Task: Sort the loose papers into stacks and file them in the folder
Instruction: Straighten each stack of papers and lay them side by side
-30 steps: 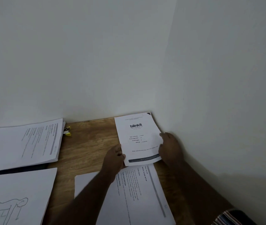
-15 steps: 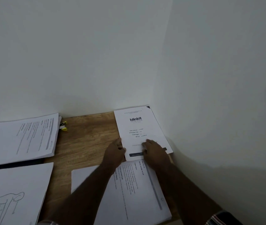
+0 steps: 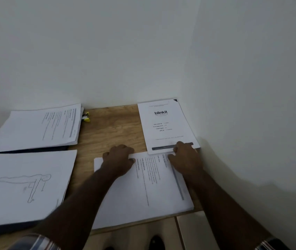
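4 groups of paper lie apart on the wooden desk (image 3: 107, 130), which reads as sorting by kind: each sort has its own spot so sheets do not mix. At 1 o'clock, squared into the wall corner, sits the blinkit stack (image 3: 163, 123); the corner probably serves as a stop to keep its edges flush. The right hand (image 3: 185, 157) rests over that stack's near edge with fingers bent down onto the paper, and I cannot tell whether it pinches a sheet or only presses. Just below, at 5 o'clock, the text stack (image 3: 149, 188) touches or slightly tucks under the blinkit stack, and the left hand (image 3: 120, 159) lies on its far left corner, fingers curled over the edge, seemingly pinning it; a true grasp cannot be confirmed. At 10 o'clock another printed stack (image 3: 40, 127) lies on something dark, possibly the folder, its contents hidden. At 8 o'clock is the figure-drawing stack (image 3: 24, 184), also over a dark edge. A small yellow object (image 3: 86, 117) lies at 11 o'clock. Filing appears not yet done.
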